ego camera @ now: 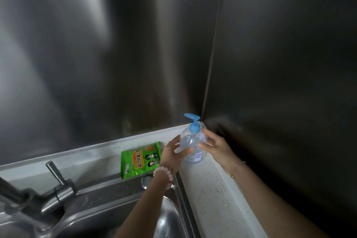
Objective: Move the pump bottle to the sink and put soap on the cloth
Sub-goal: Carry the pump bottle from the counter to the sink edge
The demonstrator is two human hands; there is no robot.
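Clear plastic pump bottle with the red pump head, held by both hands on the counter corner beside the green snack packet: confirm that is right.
Wrong in one respect: the pump head is blue, not red, as the head view shows. Otherwise right: both the left hand and right hand hold the clear plastic pump bottle on the counter corner, beside the green snack packet.

pump bottle point(193, 147) on tabletop point(210, 195) in the corner, packet point(140, 157) to its left, sink point(168, 218) in front, faucet point(38, 193) far left

Walls hem the pump bottle point(192, 141) in the corner; the green packet point(140, 157) and perhaps the faucet point(38, 195) crowd leftward.
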